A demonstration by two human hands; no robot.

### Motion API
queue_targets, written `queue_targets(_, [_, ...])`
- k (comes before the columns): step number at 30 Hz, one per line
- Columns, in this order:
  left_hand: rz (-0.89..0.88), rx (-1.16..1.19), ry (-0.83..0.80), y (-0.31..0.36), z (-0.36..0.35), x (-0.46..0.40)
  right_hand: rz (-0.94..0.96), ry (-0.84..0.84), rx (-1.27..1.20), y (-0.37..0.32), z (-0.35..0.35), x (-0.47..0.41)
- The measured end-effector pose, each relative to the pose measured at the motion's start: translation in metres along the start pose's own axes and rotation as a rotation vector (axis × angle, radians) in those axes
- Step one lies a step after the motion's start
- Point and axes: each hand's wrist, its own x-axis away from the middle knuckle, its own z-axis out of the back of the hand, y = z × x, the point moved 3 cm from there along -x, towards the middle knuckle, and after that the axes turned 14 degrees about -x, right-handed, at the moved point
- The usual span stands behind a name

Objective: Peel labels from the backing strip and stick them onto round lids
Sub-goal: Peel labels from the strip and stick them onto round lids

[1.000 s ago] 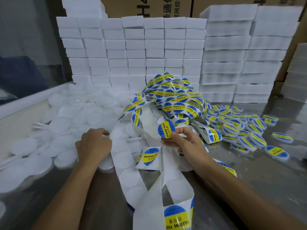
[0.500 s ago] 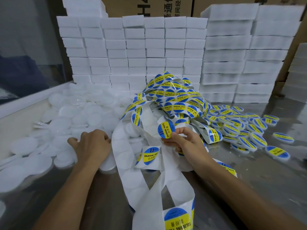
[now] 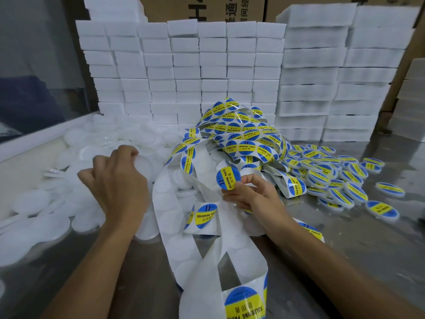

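Observation:
My right hand (image 3: 255,199) pinches a round blue and yellow label (image 3: 228,178) by its lower edge and holds it upright above the white backing strip (image 3: 174,229). The strip loops across the steel table, with a tangle of unpeeled labels (image 3: 241,134) behind it. My left hand (image 3: 117,180) rests, fingers curled, on the heap of plain white round lids (image 3: 46,203) at the left, its fingertips on one lid (image 3: 145,163). Whether it grips that lid I cannot tell. Labelled lids (image 3: 333,180) lie scattered at the right.
Stacks of white foam blocks (image 3: 184,72) form a wall along the back, with cardboard boxes (image 3: 207,8) behind. A white ledge (image 3: 34,139) borders the table on the left. Bare steel table surface (image 3: 345,245) shows at the front right.
My left hand has moved away from me and up over the lid heap, its fingers now on a lid further back. My right hand has kept the peeled label almost still.

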Motion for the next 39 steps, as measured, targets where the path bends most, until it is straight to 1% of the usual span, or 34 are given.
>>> queue_targets(1, [-0.033,0.104,0.043,0.006,0.005,0.001,0.006,-0.013,-0.014,0.000,-0.001,0.000])
queue_targets(2, [-0.058,0.256,0.039,0.015,0.009,0.004,0.018,-0.025,-0.029,0.000,-0.001,0.001])
queue_targets(3, [-0.068,0.433,-0.015,0.025,0.012,0.008,0.038,-0.038,-0.039,0.001,-0.002,0.001])
queue_targets(5, [-0.041,0.738,-0.192,0.046,0.016,0.020,0.099,-0.066,-0.027,0.001,-0.002,0.002])
queue_targets(6, [-0.007,0.847,-0.294,0.055,0.017,0.027,0.123,-0.081,-0.017,0.002,-0.002,0.003])
queue_targets(8, [0.034,0.975,-0.482,0.070,0.016,0.039,0.150,-0.109,-0.020,0.002,-0.003,0.003])
queue_targets(10, [0.023,1.014,-0.630,0.079,0.012,0.049,0.156,-0.135,-0.041,0.003,-0.004,0.002])
queue_targets(12, [0.020,1.043,-0.740,0.083,0.009,0.055,0.160,-0.159,-0.064,0.004,-0.005,0.002])
queue_targets(16, [0.053,1.071,-0.845,0.082,0.010,0.056,0.153,-0.171,-0.133,0.003,-0.005,0.003])
queue_targets(19, [0.160,1.132,-0.922,0.081,0.011,0.056,0.155,-0.148,-0.127,-0.001,-0.005,0.003])
queue_targets(21, [0.300,1.184,-0.976,0.081,0.011,0.056,0.167,-0.121,-0.125,-0.003,-0.005,0.003])
queue_targets(23, [0.446,1.285,-1.058,0.082,0.010,0.056,0.175,-0.063,-0.129,-0.005,-0.003,0.003])
queue_targets(24, [0.479,1.325,-1.103,0.082,0.009,0.056,0.178,-0.030,-0.132,-0.005,0.000,0.002])
queue_targets(25, [0.471,1.341,-1.132,0.083,0.009,0.055,0.180,-0.007,-0.137,-0.006,0.002,0.001])
queue_targets(28, [0.397,1.268,-1.143,0.083,0.007,0.059,0.172,0.017,-0.131,-0.004,0.005,0.000])
queue_targets(30, [0.431,1.260,-1.143,0.082,0.005,0.060,0.175,0.053,-0.138,-0.002,0.006,-0.002])
queue_targets(34, [0.515,1.313,-1.140,0.074,0.000,0.056,0.132,0.181,-0.318,-0.007,0.012,-0.004])
queue_targets(36, [0.534,1.303,-1.142,0.072,-0.003,0.057,0.101,0.176,-0.359,-0.012,0.016,-0.004])
queue_targets(39, [0.580,1.296,-1.122,0.071,-0.005,0.057,0.098,0.133,-0.286,-0.015,0.014,-0.002])
